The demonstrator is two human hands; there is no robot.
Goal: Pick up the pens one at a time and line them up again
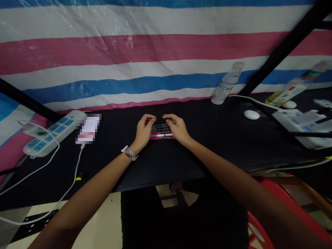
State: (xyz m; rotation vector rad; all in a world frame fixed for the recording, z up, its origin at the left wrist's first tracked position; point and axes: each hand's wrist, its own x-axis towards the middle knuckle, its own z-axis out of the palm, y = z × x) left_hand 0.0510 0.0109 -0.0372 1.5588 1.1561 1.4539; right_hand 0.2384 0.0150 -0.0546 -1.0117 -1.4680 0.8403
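Several pens (161,133), some dark, some red and one white, lie side by side on the black table (215,145). My left hand (145,129) rests at their left ends, fingers curved, with a patterned band on the wrist. At the right ends is my right hand (178,128), its thumb and fingers bent with a gap between them. Both hands touch or nearly touch the pens from the sides, and neither is wrapped round one. The fingertips of the two hands are apart, beyond the dark pens.
On the left are a white power strip (55,133) and a phone (88,128) on a cable. At the right stand a clear bottle (228,83), a white mouse-like object (251,114), a yellowish bottle (287,93) and another power strip (298,128). A striped sheet (155,48) hangs behind.
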